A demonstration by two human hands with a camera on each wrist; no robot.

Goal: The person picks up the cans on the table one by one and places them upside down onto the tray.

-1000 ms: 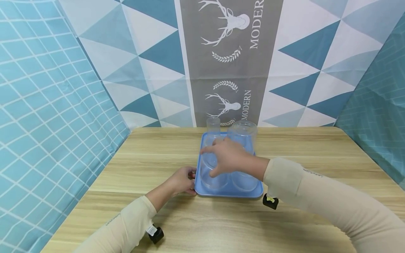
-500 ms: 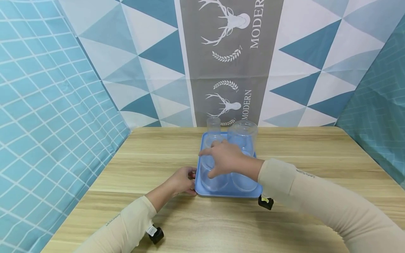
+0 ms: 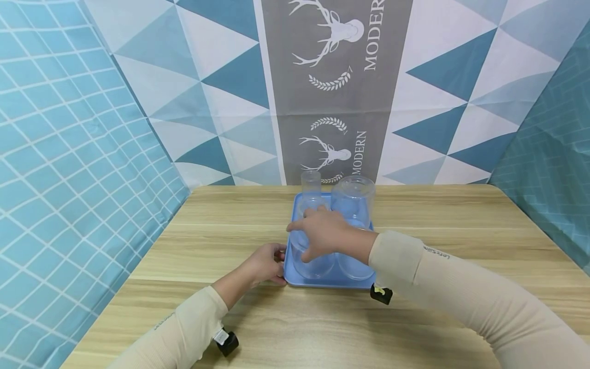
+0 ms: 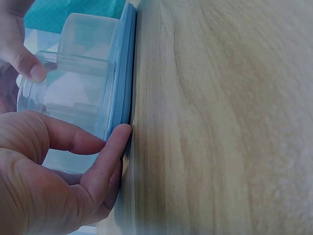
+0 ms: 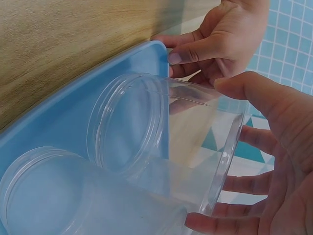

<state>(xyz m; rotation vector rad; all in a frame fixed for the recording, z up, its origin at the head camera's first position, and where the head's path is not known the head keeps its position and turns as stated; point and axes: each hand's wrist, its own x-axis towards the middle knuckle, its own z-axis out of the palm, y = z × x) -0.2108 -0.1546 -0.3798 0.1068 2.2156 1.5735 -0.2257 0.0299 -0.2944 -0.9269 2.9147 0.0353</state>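
A blue tray (image 3: pixel 329 283) lies on the wooden table and bears several clear plastic jars. At its left edge my left hand (image 3: pixel 266 264) holds the rim, with thumb and fingertips (image 4: pixel 120 133) against it in the left wrist view. My right hand (image 3: pixel 324 233) reaches over from above and grips the front-left jar (image 3: pixel 313 267) around its upper end. In the right wrist view, thumb and fingers spread around that jar (image 5: pixel 195 129), which stands on the tray. Beside it is the front-right jar (image 3: pixel 354 267), partly hidden by my right wrist.
Behind these stand a wide clear jar (image 3: pixel 355 197) at the back right and a narrow clear container (image 3: pixel 311 183) at the back left. The wooden table (image 3: pixel 438 215) extends around the tray. A patterned cloth (image 3: pixel 332 102) hangs behind the table's far edge.
My right hand has shifted slightly left and the front-left jar's upper end seems to have moved a little with it. My left hand has stayed at the tray's edge.
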